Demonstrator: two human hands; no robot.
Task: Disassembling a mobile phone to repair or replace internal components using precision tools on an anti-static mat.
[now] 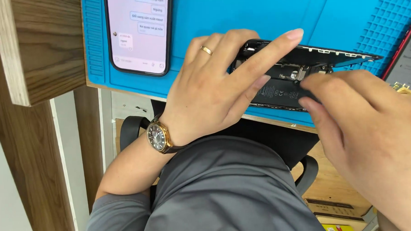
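An opened black phone body (299, 66) lies on a blue work mat (238, 14), its black battery (282, 92) and small inner parts showing. My left hand (218, 83), with a gold ring and a wristwatch, rests over the phone's left end, its forefinger stretched across the top edge. My right hand (365, 123) comes in from the right, its fingertips pinched together over the battery near the middle connectors. Whether anything sits between those fingertips is hidden.
A second phone (139, 31) with a lit chat screen lies at the mat's left. A red-edged phone screen (406, 58) lies at the right edge. A wooden shelf (34, 48) stands at the left. My grey-clothed lap and a black chair arm (128, 129) are below the bench.
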